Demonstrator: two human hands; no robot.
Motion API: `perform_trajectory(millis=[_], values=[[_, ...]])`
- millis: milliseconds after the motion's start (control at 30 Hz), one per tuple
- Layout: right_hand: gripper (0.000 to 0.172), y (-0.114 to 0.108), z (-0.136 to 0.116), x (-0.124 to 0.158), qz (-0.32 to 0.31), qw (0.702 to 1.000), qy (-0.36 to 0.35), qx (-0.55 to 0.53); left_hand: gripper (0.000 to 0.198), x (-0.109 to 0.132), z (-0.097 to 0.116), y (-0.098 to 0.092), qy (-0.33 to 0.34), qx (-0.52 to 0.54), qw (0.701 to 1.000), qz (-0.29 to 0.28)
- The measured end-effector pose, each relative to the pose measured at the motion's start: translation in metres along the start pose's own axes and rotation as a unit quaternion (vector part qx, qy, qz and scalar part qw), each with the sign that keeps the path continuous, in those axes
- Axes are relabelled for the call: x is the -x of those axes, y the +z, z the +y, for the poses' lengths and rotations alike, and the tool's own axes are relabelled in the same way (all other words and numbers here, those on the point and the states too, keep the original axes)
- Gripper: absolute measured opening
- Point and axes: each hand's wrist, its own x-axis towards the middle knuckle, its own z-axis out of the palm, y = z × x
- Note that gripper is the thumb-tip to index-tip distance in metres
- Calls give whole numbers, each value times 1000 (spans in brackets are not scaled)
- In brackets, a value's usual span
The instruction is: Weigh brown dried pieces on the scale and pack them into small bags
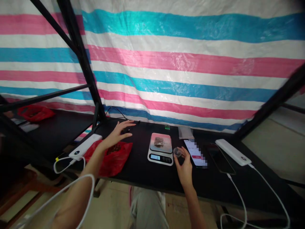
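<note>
Taking the kitchen scale [160, 149] on the black tabletop [140, 168] as the landmark, well to its left a white power bank [85, 146] lies beside a red plastic bag [111, 158], and the left hand [117, 133] hovers above that bag with its fingers [127, 124] spread apart, holding nothing. On the scale's platform a small dark heap already rests, seemingly dried material, and the display is lit. Just right of the scale the right hand [184, 167] pinches a small clear cup [177, 152] in its fingers, beside a phone [194, 153]; the cup looks empty, so filling seems still undone.

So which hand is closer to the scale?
The right hand: it holds a small clear cup just beside the scale, at its right edge. The left hand hovers open farther off to the left, above the red bag.
</note>
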Motion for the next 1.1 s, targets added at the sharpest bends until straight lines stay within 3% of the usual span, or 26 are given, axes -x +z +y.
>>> perform_trajectory(millis=[100, 200, 300, 400, 467, 567, 767, 900, 1033, 1100], values=[[46, 9, -19, -4, 12, 999, 4, -31, 58, 23, -30, -53, -45, 7, 997, -69], [43, 40, -58, -13, -56, 995, -22, -85, 59, 42, -59, -77, -112, -49, 987, -108], [39, 88, -110, -20, -221, 953, -70, -196, 56, 54, -77, -76, -130, -84, 984, -90], [42, 134, -156, -19, -413, 864, -82, -278, 54, 61, -83, -65, -110, -108, 984, -88], [42, 153, -174, -16, -472, 838, -86, -260, 44, 64, -82, -59, -101, -132, 981, -97], [39, 162, -181, -13, -524, 825, -110, -181, 24, 66, -77, -56, -116, -182, 973, -85], [36, 147, -165, -21, -575, 811, -107, 27, 26, 70, -78, -55, -167, -167, 971, 34], [27, 138, -173, -15, -533, 812, -157, 177, 33, 74, -91, -44, -195, -94, 975, 41], [26, 136, -188, -2, -497, 802, -205, 259, 68, 82, -93, -29, -216, -27, 975, 48], [27, 139, -191, 4, -494, 797, -201, 284, 61, 87, -90, -23, -229, -62, 970, 41]])
